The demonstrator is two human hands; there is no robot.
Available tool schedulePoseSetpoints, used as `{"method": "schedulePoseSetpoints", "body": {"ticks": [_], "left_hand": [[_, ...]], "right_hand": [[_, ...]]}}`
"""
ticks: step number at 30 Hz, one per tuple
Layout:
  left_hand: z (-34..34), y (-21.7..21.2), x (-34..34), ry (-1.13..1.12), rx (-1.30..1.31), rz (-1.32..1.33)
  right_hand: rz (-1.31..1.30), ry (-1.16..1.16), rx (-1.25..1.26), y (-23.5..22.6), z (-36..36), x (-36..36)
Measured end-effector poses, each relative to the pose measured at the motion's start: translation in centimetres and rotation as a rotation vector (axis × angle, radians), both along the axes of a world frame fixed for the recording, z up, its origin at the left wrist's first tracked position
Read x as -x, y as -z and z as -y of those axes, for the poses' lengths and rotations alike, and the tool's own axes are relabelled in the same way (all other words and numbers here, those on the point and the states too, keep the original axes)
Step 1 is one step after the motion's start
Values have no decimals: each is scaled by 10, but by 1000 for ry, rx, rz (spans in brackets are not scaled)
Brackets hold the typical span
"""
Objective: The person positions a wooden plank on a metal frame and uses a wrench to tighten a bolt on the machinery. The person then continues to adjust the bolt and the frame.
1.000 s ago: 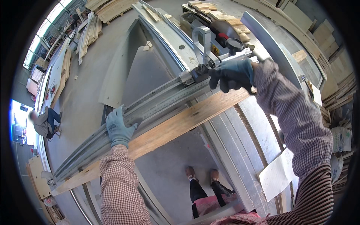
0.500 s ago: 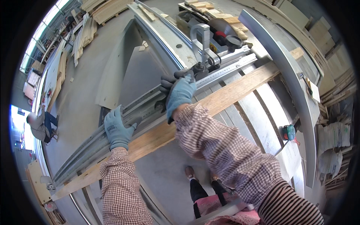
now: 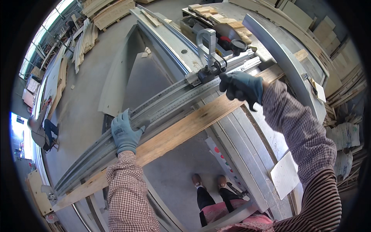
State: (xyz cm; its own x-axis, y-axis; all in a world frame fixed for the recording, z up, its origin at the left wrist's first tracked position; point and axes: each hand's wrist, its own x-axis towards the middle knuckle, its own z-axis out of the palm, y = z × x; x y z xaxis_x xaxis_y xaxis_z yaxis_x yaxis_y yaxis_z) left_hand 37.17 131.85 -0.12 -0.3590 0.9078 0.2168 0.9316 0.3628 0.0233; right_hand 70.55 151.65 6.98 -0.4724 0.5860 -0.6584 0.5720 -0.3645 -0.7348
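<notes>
My left hand (image 3: 125,133), in a blue-grey glove, holds a long metal rail (image 3: 170,106) with a measuring scale along it. The fingers reach over the rail and the thumb stands out to the right. Gloved as well, my right hand (image 3: 244,88) hangs just right of a black clamp block (image 3: 208,73) on the rail. Its fingers are loosely curled, the thumb apart, and nothing shows in them. Above the block rises a grey metal bracket (image 3: 206,42) with a black knob (image 3: 238,45). A wooden board (image 3: 174,135) runs along the rail's near side.
Metal table slats (image 3: 247,143) lie to the right, with a white sheet (image 3: 285,174) on them. A long curved grey panel (image 3: 288,58) stands beyond my right arm. Wood pieces (image 3: 216,15) are stacked at the back. A seated person (image 3: 44,131) is at the far left.
My right hand has let go of the clamp block and moved right, off the rail. My left hand stays on the rail. The right sleeve now covers where a green tool lay.
</notes>
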Motion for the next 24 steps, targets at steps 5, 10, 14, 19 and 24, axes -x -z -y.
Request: {"method": "schedulePoseSetpoints", "body": {"ticks": [5, 10, 14, 19, 24], "left_hand": [[1, -4, 3, -15, 27, 29], [0, -5, -1, -14, 18, 59], [1, -2, 3, -10, 40, 51], [-1, -5, -2, -1, 20, 37], [2, -3, 1, -6, 42, 37]], "right_hand": [[124, -155, 159, -15, -32, 1], [159, -156, 123, -20, -27, 8], [84, -134, 247, -14, -30, 12], [-16, -55, 291, -16, -20, 10], [-103, 186, 341, 10, 3, 43]]}}
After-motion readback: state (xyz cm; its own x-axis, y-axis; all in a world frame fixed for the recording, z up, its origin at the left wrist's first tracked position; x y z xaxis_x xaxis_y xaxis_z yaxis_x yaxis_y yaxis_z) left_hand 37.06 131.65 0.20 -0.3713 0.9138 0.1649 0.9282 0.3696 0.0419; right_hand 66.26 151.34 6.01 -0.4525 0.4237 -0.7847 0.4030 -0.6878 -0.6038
